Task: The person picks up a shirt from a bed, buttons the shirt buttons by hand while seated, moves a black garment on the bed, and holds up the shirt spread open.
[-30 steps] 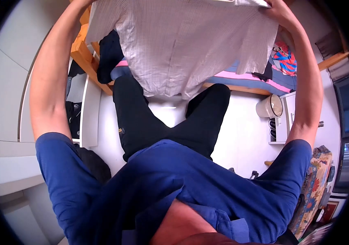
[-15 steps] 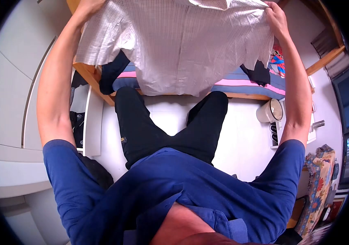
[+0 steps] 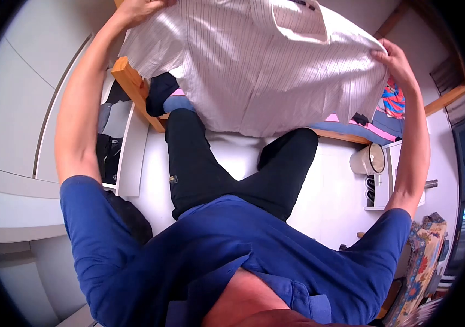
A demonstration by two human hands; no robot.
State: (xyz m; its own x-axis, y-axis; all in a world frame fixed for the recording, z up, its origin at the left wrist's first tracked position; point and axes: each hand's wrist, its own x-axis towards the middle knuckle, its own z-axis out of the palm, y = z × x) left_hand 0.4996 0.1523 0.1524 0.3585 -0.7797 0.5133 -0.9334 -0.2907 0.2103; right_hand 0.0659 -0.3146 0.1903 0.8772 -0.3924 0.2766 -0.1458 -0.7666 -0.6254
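A pale striped short-sleeved shirt [image 3: 254, 76] hangs spread between my two raised hands, its collar at the top and its hem down near my knees. My left hand [image 3: 142, 10] is closed on the shirt's shoulder at the upper left, partly cut by the frame edge. At the upper right, the fingers of my right hand [image 3: 393, 59] pinch the other shoulder. The cloth droops in soft folds and hides much of the bed behind it.
Behind the shirt stands a wood-framed bed with a blue and pink striped cover [image 3: 371, 132]. An open drawer [image 3: 132, 155] with dark clothes is at left. A cream bin [image 3: 367, 159] and a patterned cloth [image 3: 420, 261] are at right.
Both hands have shifted right, the right one also lower. The shirt moved with them and tilts down to the right, with more of its collar opening showing.
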